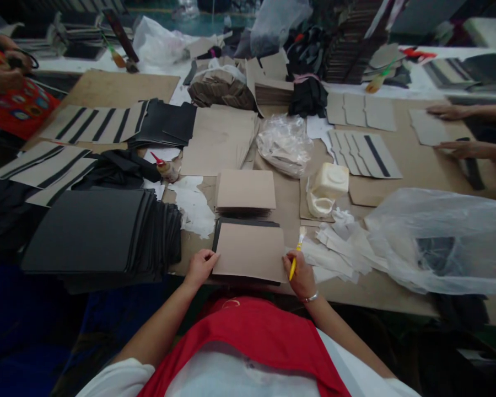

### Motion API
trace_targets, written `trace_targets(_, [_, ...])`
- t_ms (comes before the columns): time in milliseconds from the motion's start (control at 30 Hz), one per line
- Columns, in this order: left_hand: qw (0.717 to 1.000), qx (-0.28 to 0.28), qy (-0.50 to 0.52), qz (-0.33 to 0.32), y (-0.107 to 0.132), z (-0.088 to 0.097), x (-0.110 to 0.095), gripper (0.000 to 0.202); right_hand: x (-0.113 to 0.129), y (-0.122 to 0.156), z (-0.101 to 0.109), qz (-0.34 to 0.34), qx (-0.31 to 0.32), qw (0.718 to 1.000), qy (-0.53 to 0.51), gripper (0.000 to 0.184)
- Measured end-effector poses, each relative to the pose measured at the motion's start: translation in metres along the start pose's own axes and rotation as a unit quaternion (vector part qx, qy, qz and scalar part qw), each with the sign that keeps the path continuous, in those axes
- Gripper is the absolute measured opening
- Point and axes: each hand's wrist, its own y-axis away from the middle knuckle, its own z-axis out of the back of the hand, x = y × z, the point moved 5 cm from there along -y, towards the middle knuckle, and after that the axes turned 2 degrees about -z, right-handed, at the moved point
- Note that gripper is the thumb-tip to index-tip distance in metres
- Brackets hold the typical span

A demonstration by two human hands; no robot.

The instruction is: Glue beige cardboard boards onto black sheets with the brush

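Board (250, 251), tan, lies over black sheet (217, 230) at near bench (287, 198) edge, centre. Left hand (199, 267) pinches its left edge; right hand (302, 274), at right edge, wraps round yellow brush (293, 268). Judgement: align edges squarely, keep bristles off face. Cream jug (332, 180), right, beyond board: contents hidden. Clear bag (475, 226), right: dark shape shows through. Red-tipped bottle (167, 170), left: contents unclear.

No lettering can be read anywhere in view. A pale mark (232, 302) on the red apron (264, 325) — at six o'clock — is illegible.
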Motion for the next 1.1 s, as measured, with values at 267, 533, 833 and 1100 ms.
trace_targets(267, [1.0, -0.003, -0.025, 0.005, -0.017, 0.0, 0.008, 0.034, 0.002, -0.004, -0.017, -0.007, -0.005, 1.0, 0.019, 0.023])
trace_targets(533, [0.999, 0.004, 0.01, 0.042, -0.026, -0.006, 0.016, 0.035, -0.001, -0.008, -0.026, -0.022, 0.01, 0.999, 0.028, 0.024])
trace_targets(833, [0.997, 0.003, 0.042, 0.064, -0.029, -0.009, 0.019, 0.034, -0.002, -0.013, -0.033, -0.013, 0.01, 0.998, 0.068, 0.025])
trace_targets(1100, [0.996, -0.015, 0.045, 0.077, -0.026, -0.012, 0.024, 0.036, 0.001, -0.018, -0.037, -0.018, 0.042, 0.994, 0.1, 0.022])
